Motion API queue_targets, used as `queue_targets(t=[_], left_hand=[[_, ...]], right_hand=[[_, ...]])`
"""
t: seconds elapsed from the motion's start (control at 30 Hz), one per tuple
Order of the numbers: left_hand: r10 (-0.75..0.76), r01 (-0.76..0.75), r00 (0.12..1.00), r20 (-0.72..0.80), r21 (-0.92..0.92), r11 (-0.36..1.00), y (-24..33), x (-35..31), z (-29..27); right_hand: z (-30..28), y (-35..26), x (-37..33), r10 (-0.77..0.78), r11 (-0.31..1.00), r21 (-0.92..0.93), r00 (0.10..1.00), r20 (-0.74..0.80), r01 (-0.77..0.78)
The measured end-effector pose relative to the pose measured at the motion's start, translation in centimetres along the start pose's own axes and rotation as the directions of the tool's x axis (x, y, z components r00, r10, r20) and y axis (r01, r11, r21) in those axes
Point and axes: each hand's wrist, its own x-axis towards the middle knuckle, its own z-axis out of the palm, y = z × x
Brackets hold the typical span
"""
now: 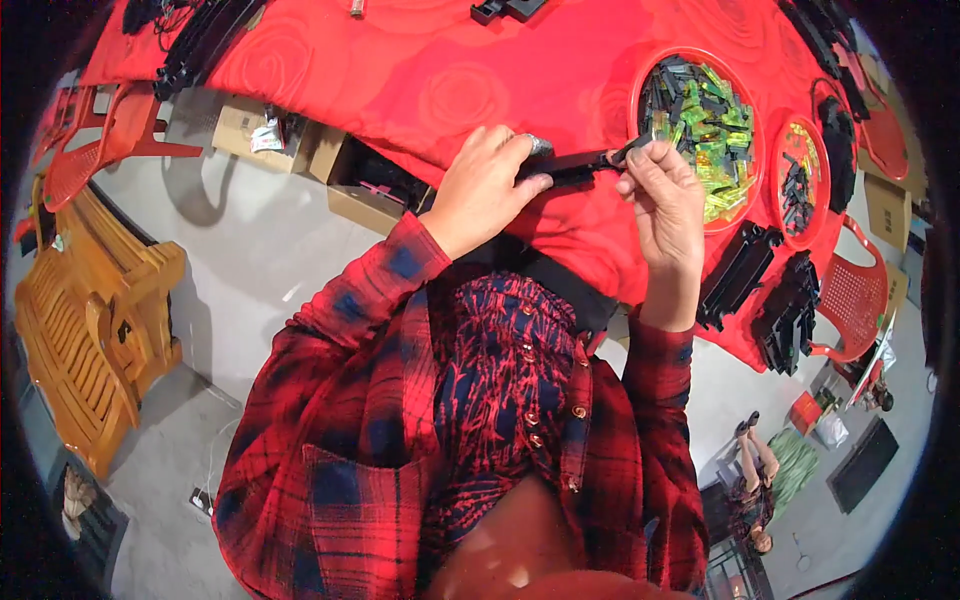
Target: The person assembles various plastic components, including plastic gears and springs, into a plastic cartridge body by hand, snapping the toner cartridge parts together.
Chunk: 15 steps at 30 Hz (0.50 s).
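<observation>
Behind the left grip, the counter wears a soft-looking red cloth with rose swirls. That grip is closed, thumb against fingers, on the near end of a black strip bridging both hands. The strip looks light, stiff and smooth, probably plastic; its long edges should offer the surest hold. At its far end, the right grip pinches a small dark piece, likely fiddly. Just beyond lies a round, glossy bowl of angular green-and-black clips; farther right, a smaller bowl.
</observation>
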Motion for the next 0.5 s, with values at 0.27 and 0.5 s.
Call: queue_targets(t=[0.27, 0.5], left_hand=[[0.080, -0.074, 0.992, -0.094, 0.061, 0.995, -0.1, 0.6, 0.2], [0.081, -0.077, 0.996, -0.048, 0.066, 0.995, 0.0, 0.8, -0.5]], right_hand=[[1.7, 0.5, -0.9, -0.024, 0.999, -0.037, 1.000, -0.016, 0.024], [1.6, 0.6, -1.3, 0.034, 0.999, 0.009, 0.992, 0.122, -0.036]])
